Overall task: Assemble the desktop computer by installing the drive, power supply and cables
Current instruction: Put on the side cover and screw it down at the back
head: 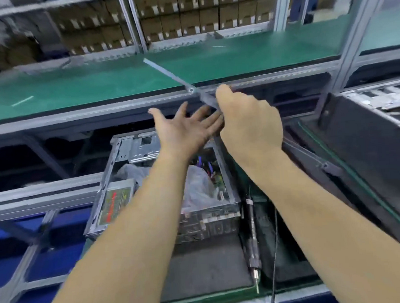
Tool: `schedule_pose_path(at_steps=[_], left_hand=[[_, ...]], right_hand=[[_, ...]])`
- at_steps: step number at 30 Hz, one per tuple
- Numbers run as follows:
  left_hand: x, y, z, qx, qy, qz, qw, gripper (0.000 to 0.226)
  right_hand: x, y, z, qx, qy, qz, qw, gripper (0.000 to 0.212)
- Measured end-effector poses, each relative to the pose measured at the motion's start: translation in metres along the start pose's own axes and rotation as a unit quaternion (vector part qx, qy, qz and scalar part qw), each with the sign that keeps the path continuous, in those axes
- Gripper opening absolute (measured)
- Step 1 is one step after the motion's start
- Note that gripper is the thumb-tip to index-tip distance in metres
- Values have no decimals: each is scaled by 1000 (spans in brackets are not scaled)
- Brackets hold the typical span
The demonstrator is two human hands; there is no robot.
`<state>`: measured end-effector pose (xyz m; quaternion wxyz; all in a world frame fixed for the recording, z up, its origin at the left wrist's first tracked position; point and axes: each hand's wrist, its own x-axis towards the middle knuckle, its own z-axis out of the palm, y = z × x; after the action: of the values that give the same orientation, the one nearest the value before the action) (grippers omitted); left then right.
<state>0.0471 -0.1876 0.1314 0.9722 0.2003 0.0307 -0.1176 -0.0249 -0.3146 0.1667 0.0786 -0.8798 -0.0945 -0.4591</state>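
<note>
Head view: right hand (248,118) grips a grey strip (167,72); left hand (184,129) spread; computer case (126,178) holds cables (206,167).

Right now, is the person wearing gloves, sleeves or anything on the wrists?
No. The left hand and right hand are both bare, without gloves. Both forearms are uncovered down to the frame's bottom edge; no sleeve, watch, wrist strap or ring shows.
</note>
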Motion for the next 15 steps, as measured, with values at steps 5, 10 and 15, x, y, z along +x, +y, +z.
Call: schedule_pose_path(at_steps=[5,10,15], left_hand=[[-72,126,-74,77,29,19,996,61],[-111,176,-128,281,165,71,943,15],[-134,183,-170,346,227,3,910,25]], right_hand=[[-57,-58,44,138,48,-164,976,27],[-92,-108,75,163,-80,-275,944,5],[-127,-92,71,66,-275,-214,935,89]])
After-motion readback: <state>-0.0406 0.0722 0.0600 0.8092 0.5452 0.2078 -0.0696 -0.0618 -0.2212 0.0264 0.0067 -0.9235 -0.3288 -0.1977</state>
